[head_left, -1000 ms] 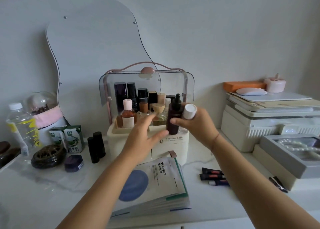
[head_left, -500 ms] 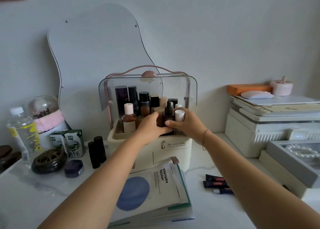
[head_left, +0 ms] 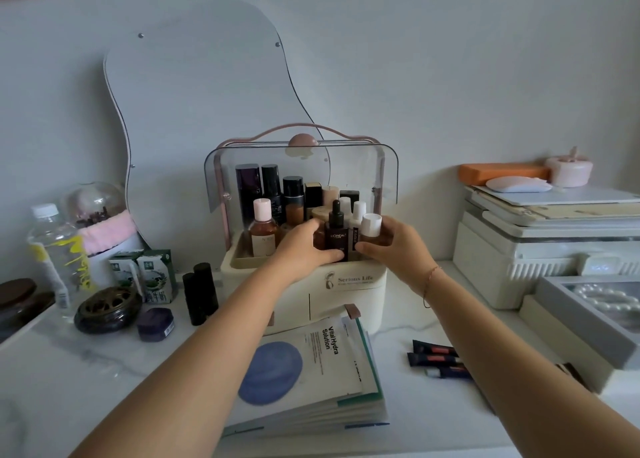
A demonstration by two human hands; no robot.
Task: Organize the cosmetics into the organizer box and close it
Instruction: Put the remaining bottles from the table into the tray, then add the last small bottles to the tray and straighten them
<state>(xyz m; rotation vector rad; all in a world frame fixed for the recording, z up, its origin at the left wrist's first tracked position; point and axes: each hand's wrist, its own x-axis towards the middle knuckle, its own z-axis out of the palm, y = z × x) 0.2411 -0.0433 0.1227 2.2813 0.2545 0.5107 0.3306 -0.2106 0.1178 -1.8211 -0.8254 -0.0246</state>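
The dropper bottle (head_left: 335,233) stands upright, cap up, at the front of the organizer box (head_left: 346,281) tray, gripped low by the left hand (head_left: 304,246). Just beside it, the right hand (head_left: 398,246) clasps an upright white-capped bottle (head_left: 371,225); taller bottles (head_left: 270,187) crowd close behind.

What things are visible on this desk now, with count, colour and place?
organizer box: one, cream, centre, lid open
other bottles: about ten, dark or amber, inside box
dropper bottle: one, dark, box front
white-capped bottle: one, amber, box front right
mask packs: one stack, white and blue, before box
tubes: three, dark, right of packs
black sticks: two, black, left of box
cartons: two, green-white, left
water bottle: one, clear, far left
left hand: one, grips dropper bottle
right hand: one, grips white-capped bottle
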